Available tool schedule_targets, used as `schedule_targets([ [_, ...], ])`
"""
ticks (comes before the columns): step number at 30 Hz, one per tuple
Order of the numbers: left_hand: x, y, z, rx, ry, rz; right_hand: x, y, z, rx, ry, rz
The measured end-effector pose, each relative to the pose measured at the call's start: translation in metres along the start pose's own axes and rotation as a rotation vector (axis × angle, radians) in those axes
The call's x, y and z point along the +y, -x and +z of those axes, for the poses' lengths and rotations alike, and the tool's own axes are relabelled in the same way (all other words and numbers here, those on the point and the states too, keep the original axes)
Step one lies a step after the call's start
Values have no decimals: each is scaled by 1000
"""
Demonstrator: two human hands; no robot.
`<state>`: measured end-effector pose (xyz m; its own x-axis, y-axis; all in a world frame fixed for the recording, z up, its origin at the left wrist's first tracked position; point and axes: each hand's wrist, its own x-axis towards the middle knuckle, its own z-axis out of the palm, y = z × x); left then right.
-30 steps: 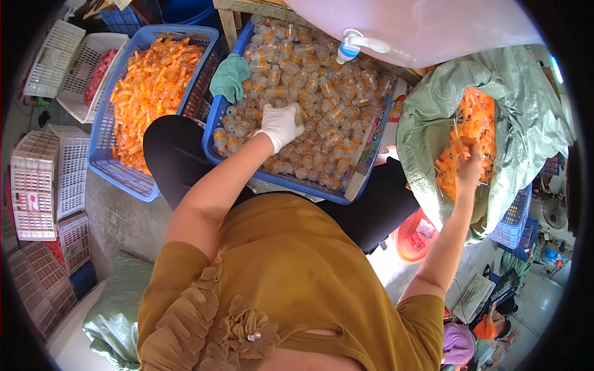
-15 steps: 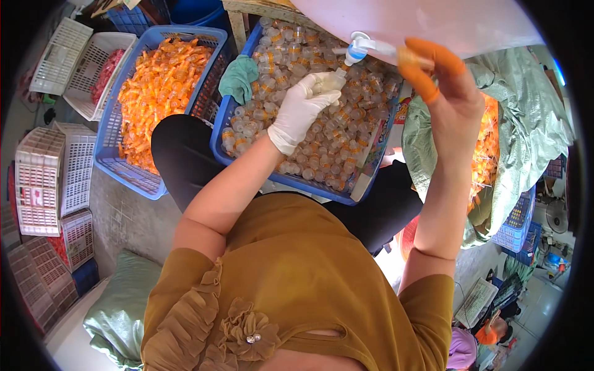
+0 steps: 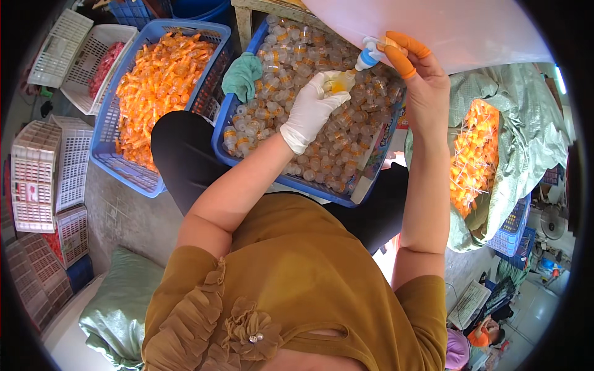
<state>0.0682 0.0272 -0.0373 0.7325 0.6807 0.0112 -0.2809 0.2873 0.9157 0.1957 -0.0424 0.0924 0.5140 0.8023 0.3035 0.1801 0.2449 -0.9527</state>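
Observation:
My left hand (image 3: 318, 102), in a white glove, grips a small clear bottle (image 3: 343, 82) under a blue-and-white tap (image 3: 367, 57). Yellow-orange liquid shows inside the bottle, and its mouth is up at the spout. My right hand (image 3: 417, 71) wears orange finger covers; its thumb and fingers pinch the tap's handle end. The tap comes out of a large pale, rounded container (image 3: 445, 31). Below both hands sits a blue basket (image 3: 322, 193) full of small clear bottles (image 3: 325, 133) with orange bands.
A teal cloth (image 3: 241, 75) hangs over the basket's left rim. Further left stands a blue basket (image 3: 102, 139) heaped with orange-filled bottles (image 3: 161, 86). At right, a pale green sack (image 3: 523, 123) holds orange pieces (image 3: 475, 157) with thin white sticks. White crates (image 3: 37, 179) line the far left.
My right hand has moved left onto the tap handle. Yellow-orange liquid now shows in the bottle, which looked clear before. My left hand has shifted slightly right.

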Motion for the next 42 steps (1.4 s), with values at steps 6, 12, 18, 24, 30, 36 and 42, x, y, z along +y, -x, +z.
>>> schedule_targets([
  [6, -1, -2, 1, -10, 32, 9, 9, 0, -4, 8, -94, 10],
  [12, -1, -3, 3, 21, 16, 10, 3, 2, 0, 8, -113, -34],
  [18, 2, -1, 2, 85, 1, -36, -22, 21, -3, -118, 268, -304],
  [24, 20, 22, -16, 10, -177, -253, -2, 49, -41, -185, 903, -307],
  [30, 37, 43, -18, -400, 328, -473, -14, 63, -42, -370, 696, -212],
  [36, 54, 56, 0, -514, 432, -597, -21, 70, -44, -551, 636, -459],
  [42, 67, 71, 23, -366, -45, -242, -23, 77, -51, -554, 678, -188],
])
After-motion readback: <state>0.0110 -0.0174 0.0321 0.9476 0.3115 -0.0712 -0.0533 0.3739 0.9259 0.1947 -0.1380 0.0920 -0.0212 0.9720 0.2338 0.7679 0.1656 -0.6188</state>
